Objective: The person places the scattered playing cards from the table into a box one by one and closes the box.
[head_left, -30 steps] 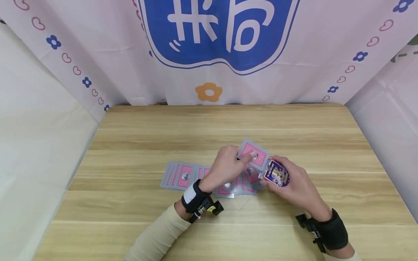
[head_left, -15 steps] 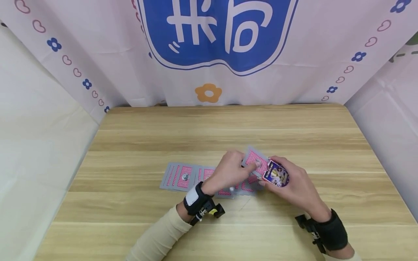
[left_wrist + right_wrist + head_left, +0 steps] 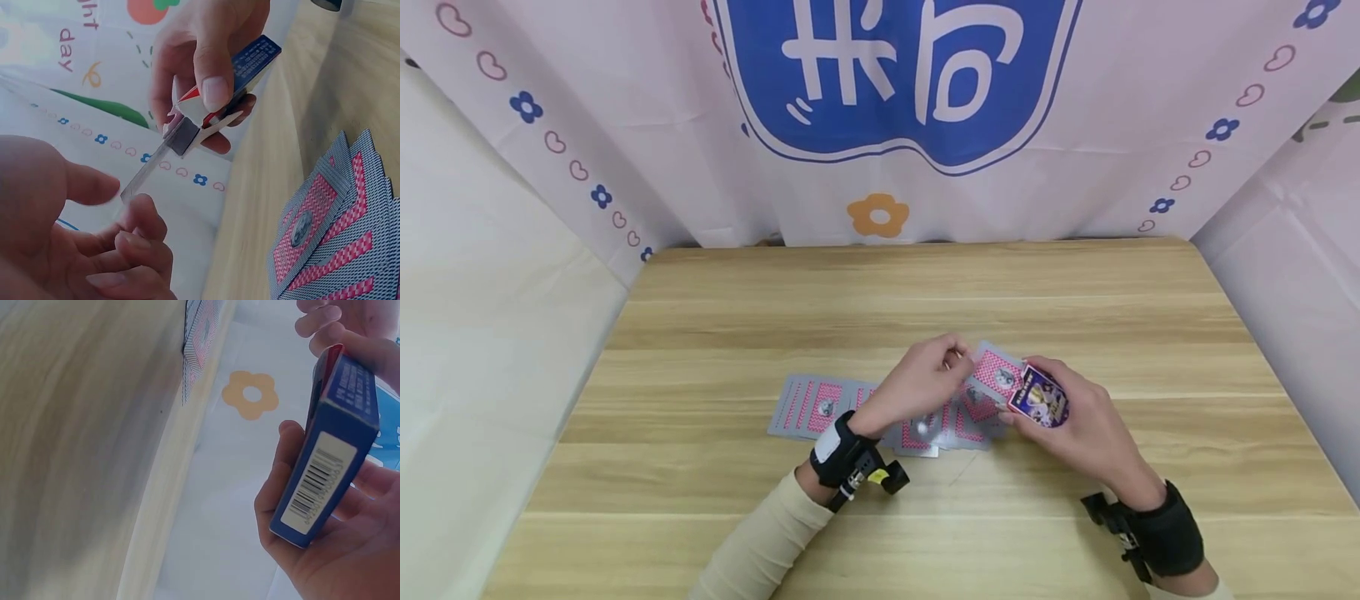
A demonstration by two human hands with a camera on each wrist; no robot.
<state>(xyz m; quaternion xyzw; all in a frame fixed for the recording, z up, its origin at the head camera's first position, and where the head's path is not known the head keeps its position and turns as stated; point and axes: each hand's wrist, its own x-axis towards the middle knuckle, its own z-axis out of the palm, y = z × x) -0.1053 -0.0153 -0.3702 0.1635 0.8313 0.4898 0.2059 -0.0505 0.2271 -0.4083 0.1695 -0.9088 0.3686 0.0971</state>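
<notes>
In the head view my right hand (image 3: pixel 1086 421) grips a small card box (image 3: pixel 1040 397) with a purple picture front. The right wrist view shows the box's blue end with a barcode label (image 3: pixel 319 482). Playing cards (image 3: pixel 998 371) with pink-checked backs stick out of the box's open end, toward the left hand. My left hand (image 3: pixel 921 379) is at the outer edge of these cards, fingers loosely bent. A gap shows between its thumb (image 3: pixel 94 184) and index finger (image 3: pixel 145 214) in the left wrist view, near the cards' end.
Below the hands, a spread row of face-down cards (image 3: pixel 823 407) lies on the wooden table (image 3: pixel 700 333), partly hidden by the left forearm. A printed cloth (image 3: pixel 1075 192) hangs behind the table's far edge.
The left thumb lay on the protruding cards before; it has now come off them to the left. Those cards sit lower and closer to the box than a second ago. The right hand has barely moved.
</notes>
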